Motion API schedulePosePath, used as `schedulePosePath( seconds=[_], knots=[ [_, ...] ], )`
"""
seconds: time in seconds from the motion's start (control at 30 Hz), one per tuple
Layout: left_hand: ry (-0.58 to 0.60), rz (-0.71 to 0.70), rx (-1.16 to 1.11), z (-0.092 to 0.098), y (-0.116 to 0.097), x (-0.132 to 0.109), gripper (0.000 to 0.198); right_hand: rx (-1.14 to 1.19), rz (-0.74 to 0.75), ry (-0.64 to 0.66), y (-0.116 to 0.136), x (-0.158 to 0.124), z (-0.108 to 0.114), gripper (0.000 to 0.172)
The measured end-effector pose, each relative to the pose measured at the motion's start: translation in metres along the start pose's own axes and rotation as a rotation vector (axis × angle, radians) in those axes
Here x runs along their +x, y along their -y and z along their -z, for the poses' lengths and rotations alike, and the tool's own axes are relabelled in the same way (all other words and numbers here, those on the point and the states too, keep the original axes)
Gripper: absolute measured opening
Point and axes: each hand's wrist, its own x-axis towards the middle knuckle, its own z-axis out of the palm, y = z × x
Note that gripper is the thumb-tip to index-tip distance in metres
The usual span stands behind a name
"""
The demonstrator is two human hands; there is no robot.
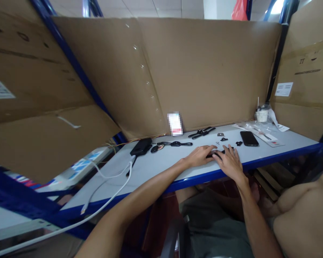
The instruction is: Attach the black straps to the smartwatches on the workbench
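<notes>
My left hand (201,155) lies low over the table near its front edge, its fingers closed on the left end of a black spokeshave body (211,154). From the right, my right hand (230,162) grips the same piece, and its fingers cover most of it. Just beyond my hands are small screws (217,143), a small metal plate (220,134) and a black clamp-like part (224,139). Another small black part (239,143) sits right of my right hand. A black spokeshave (177,143) rests farther left, and more black spokeshaves (201,133) lie together behind it.
A black phone (249,138) lies on the grey table (156,168), near plastic packaging (263,134) and a white cup (262,114). At left are a black case (140,146) and a white cable (118,191). Cardboard walls (204,71) and blue shelf posts (70,57) enclose the table.
</notes>
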Motion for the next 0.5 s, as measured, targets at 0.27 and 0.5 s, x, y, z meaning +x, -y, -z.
schedulePosePath(
  seconds=[0.27,0.5],
  knots=[
    [0.028,-0.014,0.018,0.004,-0.005,-0.001,0.04,-0.065,-0.178,-0.162,0.007,0.004,-0.012,0.068],
    [0.096,0.069,0.079,0.017,0.011,0.005,0.03,-0.01,-0.104,-0.204,0.006,0.003,-0.011,0.057]
  ],
)
